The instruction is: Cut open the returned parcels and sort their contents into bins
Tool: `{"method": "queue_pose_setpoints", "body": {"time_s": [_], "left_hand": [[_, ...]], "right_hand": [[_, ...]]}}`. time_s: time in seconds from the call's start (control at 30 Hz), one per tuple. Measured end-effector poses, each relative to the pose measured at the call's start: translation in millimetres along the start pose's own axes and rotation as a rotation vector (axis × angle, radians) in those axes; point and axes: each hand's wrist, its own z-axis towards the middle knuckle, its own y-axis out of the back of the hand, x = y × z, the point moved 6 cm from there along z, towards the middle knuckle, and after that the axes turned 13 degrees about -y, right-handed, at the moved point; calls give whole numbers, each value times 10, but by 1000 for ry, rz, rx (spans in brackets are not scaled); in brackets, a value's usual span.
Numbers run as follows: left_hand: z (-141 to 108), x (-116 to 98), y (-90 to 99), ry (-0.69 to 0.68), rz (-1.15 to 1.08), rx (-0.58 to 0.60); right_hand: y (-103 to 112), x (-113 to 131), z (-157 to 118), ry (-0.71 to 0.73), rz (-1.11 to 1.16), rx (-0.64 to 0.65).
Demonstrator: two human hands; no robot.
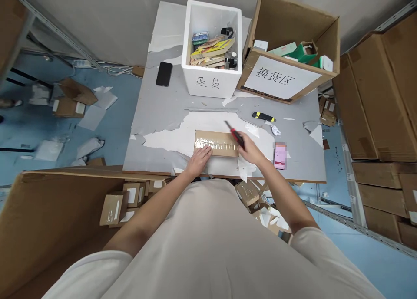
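Pale T-shirt nearest; on the table, my left hand lies flat on a taped carton — closed, though glare may hide slits — my right hand grips a box cutter.

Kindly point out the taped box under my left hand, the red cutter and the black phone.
Taped box (220, 144), head view: middle of its top.
Red cutter (234, 133), head view: red part of handle.
Black phone (164, 74), head view: its upper face.
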Motion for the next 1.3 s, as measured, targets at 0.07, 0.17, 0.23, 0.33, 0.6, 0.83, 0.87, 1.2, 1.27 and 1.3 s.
{"method": "queue_pose_setpoints", "body": {"time_s": [0.07,0.17,0.23,0.33,0.6,0.83,0.87,1.2,1.27,1.3], "left_hand": [[-3,51,-72,-3,5,12],[-29,119,-132,-14,35,17],[-45,140,-152,-27,58,16],[-55,134,-165,-54,115,13],[-50,100,-167,-141,323,27],[-57,116,-195,-164,361,43],[-60,117,-195,-160,367,43],[-81,162,-215,-115,361,62],[-82,170,-215,-112,356,59],[-81,172,-213,-112,354,57]], "right_hand": [[-252,345,59,217,-174,206],[-563,517,200,298,-325,352],[-676,533,289,302,-372,371],[-750,540,345,344,-527,387],[-775,643,336,439,-905,381],[-813,673,330,441,-987,369],[-807,673,325,437,-1004,366],[-760,741,218,377,-1153,343],[-743,714,216,360,-1148,354],[-734,693,216,354,-1147,361]]}}
